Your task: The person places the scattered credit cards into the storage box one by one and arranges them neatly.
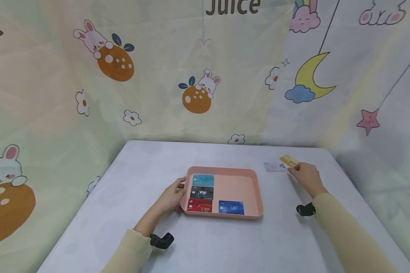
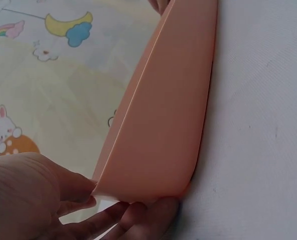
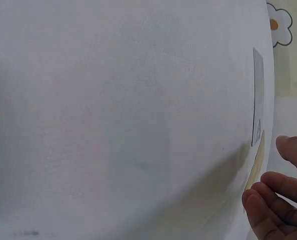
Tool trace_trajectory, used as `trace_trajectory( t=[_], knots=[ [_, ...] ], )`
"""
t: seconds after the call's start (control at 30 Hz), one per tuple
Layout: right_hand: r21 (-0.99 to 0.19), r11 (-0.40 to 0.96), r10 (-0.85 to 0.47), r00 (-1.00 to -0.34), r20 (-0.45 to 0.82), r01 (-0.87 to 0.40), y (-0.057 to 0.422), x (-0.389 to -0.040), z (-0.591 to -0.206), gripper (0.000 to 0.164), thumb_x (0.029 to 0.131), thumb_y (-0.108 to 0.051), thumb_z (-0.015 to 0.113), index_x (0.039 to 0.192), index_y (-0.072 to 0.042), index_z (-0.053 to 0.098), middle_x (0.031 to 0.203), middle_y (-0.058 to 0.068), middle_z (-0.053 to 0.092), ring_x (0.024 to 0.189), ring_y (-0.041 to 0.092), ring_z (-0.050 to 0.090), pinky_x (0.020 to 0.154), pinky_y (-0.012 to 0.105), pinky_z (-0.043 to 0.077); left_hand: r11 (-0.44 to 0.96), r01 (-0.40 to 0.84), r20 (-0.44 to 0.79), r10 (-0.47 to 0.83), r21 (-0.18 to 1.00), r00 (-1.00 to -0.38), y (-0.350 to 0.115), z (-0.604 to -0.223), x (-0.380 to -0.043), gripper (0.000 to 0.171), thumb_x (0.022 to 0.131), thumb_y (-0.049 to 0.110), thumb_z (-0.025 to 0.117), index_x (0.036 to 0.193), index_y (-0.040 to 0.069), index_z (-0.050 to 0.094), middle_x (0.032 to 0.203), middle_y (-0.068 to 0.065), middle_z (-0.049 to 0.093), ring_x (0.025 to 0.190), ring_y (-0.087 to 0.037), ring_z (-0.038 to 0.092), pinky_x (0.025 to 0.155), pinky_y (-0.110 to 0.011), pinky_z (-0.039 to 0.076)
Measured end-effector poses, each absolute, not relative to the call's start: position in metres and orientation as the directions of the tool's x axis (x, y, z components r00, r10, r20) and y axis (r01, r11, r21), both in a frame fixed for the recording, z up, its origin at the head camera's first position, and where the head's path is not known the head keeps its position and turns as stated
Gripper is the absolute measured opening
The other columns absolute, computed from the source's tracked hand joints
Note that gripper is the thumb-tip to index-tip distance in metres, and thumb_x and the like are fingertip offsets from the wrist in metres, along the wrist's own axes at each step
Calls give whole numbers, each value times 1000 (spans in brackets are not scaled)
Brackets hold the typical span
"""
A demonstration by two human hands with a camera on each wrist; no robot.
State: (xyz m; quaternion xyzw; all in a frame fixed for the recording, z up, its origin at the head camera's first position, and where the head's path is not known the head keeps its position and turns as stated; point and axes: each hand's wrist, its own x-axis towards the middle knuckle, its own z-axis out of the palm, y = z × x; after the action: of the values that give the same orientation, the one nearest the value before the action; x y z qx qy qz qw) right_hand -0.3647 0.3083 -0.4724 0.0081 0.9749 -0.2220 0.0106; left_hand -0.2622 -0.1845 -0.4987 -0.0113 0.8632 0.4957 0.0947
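Note:
A pink tray (image 1: 237,185) lies on the table, with my left hand (image 1: 171,196) gripping its left side. In the left wrist view, the thumb is at the rim and the fingers (image 2: 153,215) curl against the outer wall. The tray holds a light blue card (image 1: 205,180), a black Vip card (image 1: 207,192) and a red VIP card (image 1: 195,205) in a column, plus a blue VIP card (image 1: 231,207) at the lower middle. My right hand (image 1: 307,177) is at a gold card (image 1: 288,160); its fingertips are beside the card, thumb apart from them in the right wrist view.
A pale card with a small picture (image 1: 273,167) lies on the white table (image 1: 273,242), close to the gold card's left. Printed cloth (image 1: 157,76) with bunnies, flowers and a moon hangs behind the table and along its sides.

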Motion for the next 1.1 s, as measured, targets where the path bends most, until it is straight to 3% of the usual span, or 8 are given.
trace_trajectory(
  t=[0.2, 0.4, 0.57, 0.7, 0.8, 0.97, 1.1],
  knots=[
    [-378, 926, -3, -1000, -24, 6, 296, -375, -470, 52, 102, -33, 57, 107, 18, 64, 100, 31, 67, 82, 35, 57, 65, 38, 47, 521, -112, -167, 59, 846, -984, -182, -499, -262, 52, 108, 20, 52, 158, 14, 40, 144, -21, 55, 111, -29, 64, 62, -32, 58],
    [-349, 937, -3, -1000, -22, 5, 280, -381, -472, 47, 99, -37, 61, 79, 7, 60, 81, 22, 61, 74, 32, 53, 63, 40, 46, 500, -122, -183, 75, 858, -980, -183, -499, -262, 52, 107, 19, 52, 158, 16, 40, 144, -20, 55, 101, -25, 65, 58, -32, 58],
    [-344, 938, 45, -999, -7, 45, 267, -380, -474, 59, 97, -39, 63, 98, 19, 66, 101, 36, 67, 93, 46, 62, 85, 56, 53, 509, -117, -181, 77, 853, -981, -182, -500, -264, 52, 107, 20, 53, 158, 17, 41, 144, -20, 55, 107, -27, 65, 59, -31, 59],
    [-391, 917, 86, -996, 1, 79, 258, -382, -476, 68, 96, -42, 66, 120, 21, 60, 124, 40, 61, 114, 53, 59, 100, 62, 50, 513, -112, -175, 77, 851, -981, -181, -499, -264, 52, 107, 18, 53, 157, 16, 41, 143, -20, 56, 102, -26, 66, 58, -31, 59],
    [-411, 908, 101, -994, 33, 78, 255, -384, -478, 74, 94, -43, 69, 128, 21, 55, 130, 41, 58, 119, 55, 57, 101, 63, 49, 511, -114, -179, 80, 852, -981, -180, -499, -264, 52, 107, 18, 53, 158, 16, 41, 142, -20, 56, 102, -27, 66, 59, -33, 60],
    [-432, 896, 128, -991, 33, 102, 249, -387, -479, 80, 90, -44, 73, 126, 24, 52, 124, 45, 56, 113, 60, 56, 93, 64, 51, 530, -107, -167, 66, 841, -984, -181, -499, -264, 51, 107, 18, 52, 157, 14, 42, 142, -20, 57, 121, -36, 64, 69, -34, 61],
    [-428, 896, 136, -991, 6, 120, 245, -391, -480, 82, 89, -42, 76, 125, 26, 48, 122, 46, 54, 111, 60, 55, 91, 63, 52, 525, -109, -164, 59, 844, -985, -184, -499, -263, 51, 107, 18, 52, 157, 14, 42, 142, -21, 57, 120, -35, 63, 64, -33, 60]
  ],
)
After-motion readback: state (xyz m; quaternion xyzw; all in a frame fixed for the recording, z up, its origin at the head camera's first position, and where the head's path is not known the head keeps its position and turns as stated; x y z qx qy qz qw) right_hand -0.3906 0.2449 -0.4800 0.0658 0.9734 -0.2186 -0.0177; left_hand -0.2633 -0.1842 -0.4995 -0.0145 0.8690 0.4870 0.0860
